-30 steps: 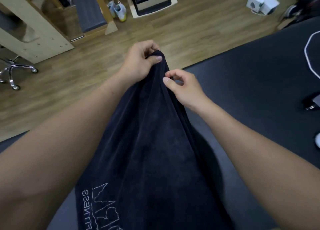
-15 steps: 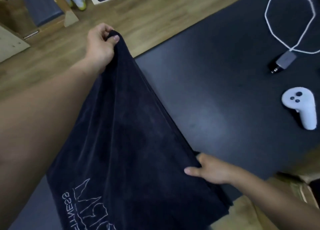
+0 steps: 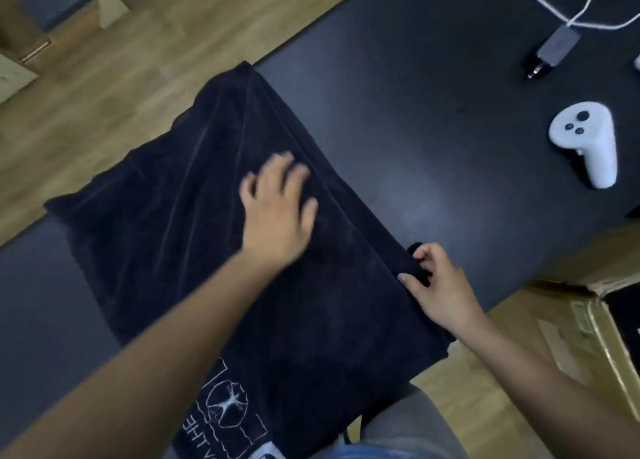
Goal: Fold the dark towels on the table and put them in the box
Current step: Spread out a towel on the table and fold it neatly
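Black matte table [image 3: 433, 119] fills most of the head view, its far edge running diagonally against a light wood-plank floor [image 3: 145, 64]. Pale wooden furniture [image 3: 110, 12] stands on the floor at top left.

Dark towel [image 3: 180, 223] is spread on the table's left part, creased lengthwise. Its far corner reaches the table edge and its near end, with white print, hangs toward the person.

Left hand [image 3: 277, 213], blurred, lies on the towel's middle, fingers spread and relaxed. Right hand [image 3: 440, 285] pinches a bunched fold at the towel's right edge between thumb and fingers.

White controller [image 3: 588, 143], grey charger [image 3: 554, 52] and white cable [image 3: 554, 5] lie on the table at right, well apart from the towel.

Cardboard box [image 3: 602, 337] sits on the floor at lower right, flap open.
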Demonstrator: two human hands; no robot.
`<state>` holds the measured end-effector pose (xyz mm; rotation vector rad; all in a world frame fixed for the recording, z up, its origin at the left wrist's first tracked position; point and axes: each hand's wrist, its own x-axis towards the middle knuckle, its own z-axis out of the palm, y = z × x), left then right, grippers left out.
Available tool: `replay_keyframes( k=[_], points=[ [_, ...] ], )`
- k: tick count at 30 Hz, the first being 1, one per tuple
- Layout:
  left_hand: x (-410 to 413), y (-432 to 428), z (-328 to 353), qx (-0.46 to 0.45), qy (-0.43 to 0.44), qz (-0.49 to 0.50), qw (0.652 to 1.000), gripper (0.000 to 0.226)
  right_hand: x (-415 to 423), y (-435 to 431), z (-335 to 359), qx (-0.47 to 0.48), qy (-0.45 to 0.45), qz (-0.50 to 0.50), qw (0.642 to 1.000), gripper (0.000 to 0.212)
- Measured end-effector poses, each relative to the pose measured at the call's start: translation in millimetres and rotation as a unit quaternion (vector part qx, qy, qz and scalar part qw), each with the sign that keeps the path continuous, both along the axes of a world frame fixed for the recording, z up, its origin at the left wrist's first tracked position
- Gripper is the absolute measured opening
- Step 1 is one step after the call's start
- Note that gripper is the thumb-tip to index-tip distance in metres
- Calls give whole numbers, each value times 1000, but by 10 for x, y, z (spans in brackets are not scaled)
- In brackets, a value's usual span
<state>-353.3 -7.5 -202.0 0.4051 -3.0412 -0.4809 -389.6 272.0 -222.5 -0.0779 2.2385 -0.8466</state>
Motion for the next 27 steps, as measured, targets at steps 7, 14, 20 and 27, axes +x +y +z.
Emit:
replay_keyframes(
  k=[7, 14, 20, 27],
  points=[
    [150, 392, -131, -88, -245, -280, 924, 86, 475, 37, 145, 97, 184, 176, 962, 36],
    [-339, 362, -48, 14, -349, -298, 888, 42, 721, 599, 31, -12, -106, 160, 981, 24],
    [-451, 307, 107, 139, -218, -197, 946, 11, 505, 1314, 49, -105, -96, 65, 988, 36],
    [-517, 590, -21, 39, -221, -130, 966, 18, 780, 1202, -459, -39, 3, -101, 994, 21]
  ],
)
